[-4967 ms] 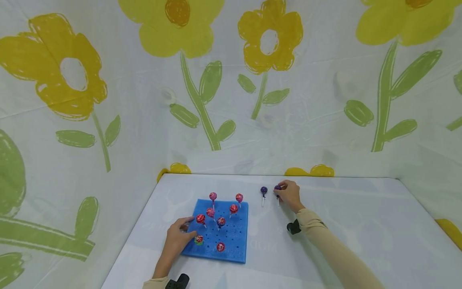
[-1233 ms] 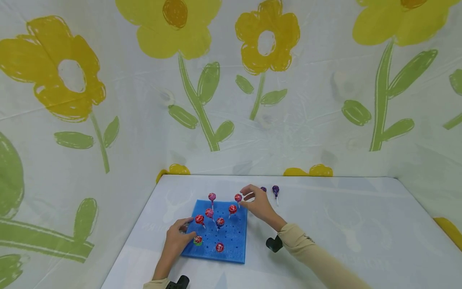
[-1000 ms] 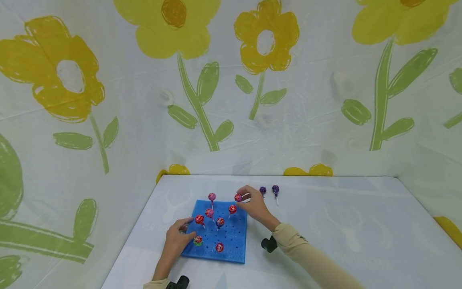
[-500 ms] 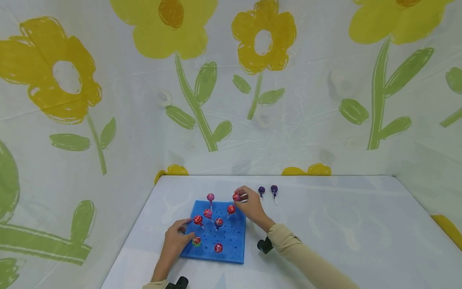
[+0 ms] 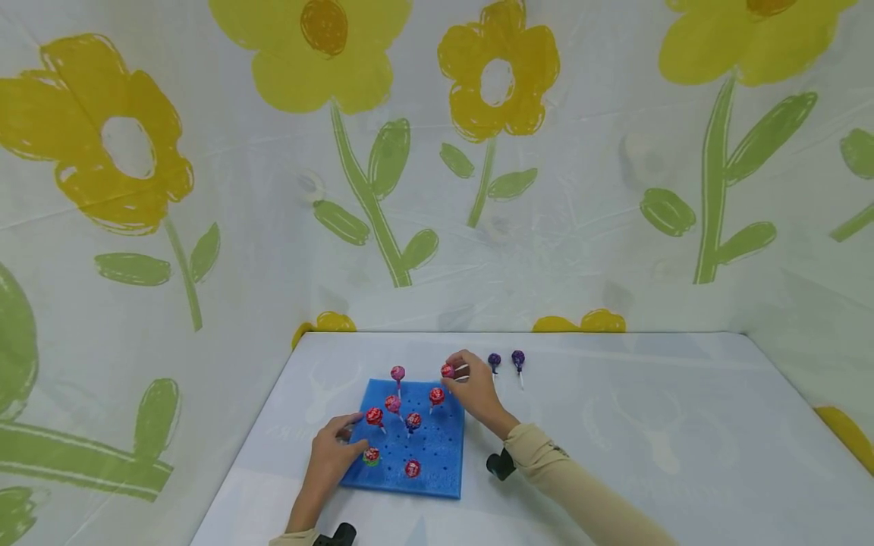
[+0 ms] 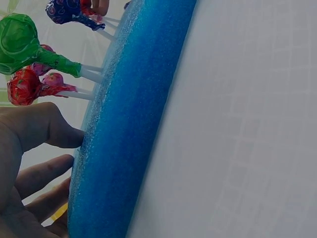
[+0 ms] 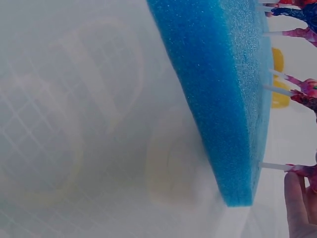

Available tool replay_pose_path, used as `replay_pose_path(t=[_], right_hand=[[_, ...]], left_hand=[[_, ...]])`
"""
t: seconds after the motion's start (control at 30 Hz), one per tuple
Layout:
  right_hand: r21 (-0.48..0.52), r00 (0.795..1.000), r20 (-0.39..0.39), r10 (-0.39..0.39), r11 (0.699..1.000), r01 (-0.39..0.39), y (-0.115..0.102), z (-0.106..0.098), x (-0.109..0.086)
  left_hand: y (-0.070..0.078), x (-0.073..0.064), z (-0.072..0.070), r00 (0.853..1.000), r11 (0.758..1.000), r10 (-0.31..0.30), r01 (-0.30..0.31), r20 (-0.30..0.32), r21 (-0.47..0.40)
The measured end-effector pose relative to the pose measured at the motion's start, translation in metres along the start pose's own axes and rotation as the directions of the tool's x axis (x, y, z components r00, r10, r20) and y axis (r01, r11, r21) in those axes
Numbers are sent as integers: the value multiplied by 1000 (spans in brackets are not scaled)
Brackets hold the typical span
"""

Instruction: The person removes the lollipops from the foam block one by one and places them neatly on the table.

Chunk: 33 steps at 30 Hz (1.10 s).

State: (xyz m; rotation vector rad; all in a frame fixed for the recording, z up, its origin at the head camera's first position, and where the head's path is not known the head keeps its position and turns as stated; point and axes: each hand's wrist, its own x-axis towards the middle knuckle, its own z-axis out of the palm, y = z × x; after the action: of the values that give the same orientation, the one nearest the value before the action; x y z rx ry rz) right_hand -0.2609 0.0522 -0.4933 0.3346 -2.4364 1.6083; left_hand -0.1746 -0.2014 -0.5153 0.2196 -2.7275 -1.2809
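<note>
Ok, I've got R hand (image 5: pixel 476 385) pinching the lollipop (image 5: pixel 447 371) at 1 o'clock on the foam block (image 5: pixel 440 462); L hand (image 5: pixel 331 451), fingers relaxed, rests at its 9 o'clock edge. I'd hold the stick (image 7: pixel 274 165) straight, w/o twisting, foam steady.

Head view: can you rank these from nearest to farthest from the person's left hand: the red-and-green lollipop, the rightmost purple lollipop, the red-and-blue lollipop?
1. Red-and-green lollipop: just beside the left hand.
2. Red-and-blue lollipop: farther right, around the middle of the blue foam.
3. Rightmost purple lollipop: off the foam, toward the table's back.
</note>
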Motion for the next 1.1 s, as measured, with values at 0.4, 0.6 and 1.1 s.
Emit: replay_pose_path(t=[0.4,0.6,1.1], right_hand=[[40,996,-65,-65,997,68,-25,-15,4],[42,995,-84,-61,997,65,-28,-23,3],[38,988,-149,-41,998,47,-20,-51,4]], left_hand=[[2,1,-1,1000,1000,-1,1,1,-1],[3,-2,-2,1000,1000,20,-20,-9,-3],[3,-3,-2,999,999,34,-34,-8,-21]])
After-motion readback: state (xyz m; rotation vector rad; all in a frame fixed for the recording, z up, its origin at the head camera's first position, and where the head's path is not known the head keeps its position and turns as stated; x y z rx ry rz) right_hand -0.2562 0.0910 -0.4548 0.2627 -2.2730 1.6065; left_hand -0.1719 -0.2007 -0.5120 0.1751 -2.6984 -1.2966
